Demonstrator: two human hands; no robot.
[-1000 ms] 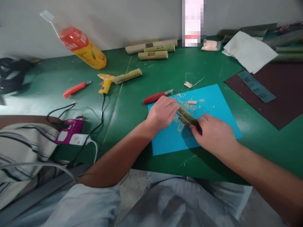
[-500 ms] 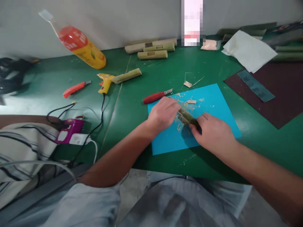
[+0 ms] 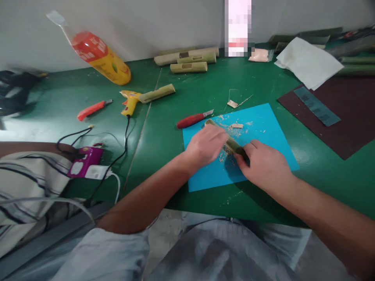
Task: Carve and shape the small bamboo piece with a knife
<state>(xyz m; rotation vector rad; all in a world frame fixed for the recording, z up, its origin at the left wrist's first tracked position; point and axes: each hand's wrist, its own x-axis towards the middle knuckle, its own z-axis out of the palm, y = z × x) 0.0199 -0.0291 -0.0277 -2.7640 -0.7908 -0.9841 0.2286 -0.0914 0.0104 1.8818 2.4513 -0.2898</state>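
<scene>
On a blue sheet on the green table lies a short green bamboo piece, with shavings scattered around it. My left hand is closed over its middle, fingers curled; whether they hold anything besides the bamboo is hidden. My right hand grips the near end of the piece. The far end of the bamboo sticks out beyond my left hand. A red-handled knife lies just past the sheet's left corner, untouched.
A yellow glue gun with its cable, an orange cutter and a purple plug block lie to the left. Several bamboo pieces line the back wall. A dark sheet and white paper are at right. A person's striped sleeve is at far left.
My left hand has slid down the bamboo piece toward my right hand, uncovering its far end. My right hand and the piece have stayed in place.
</scene>
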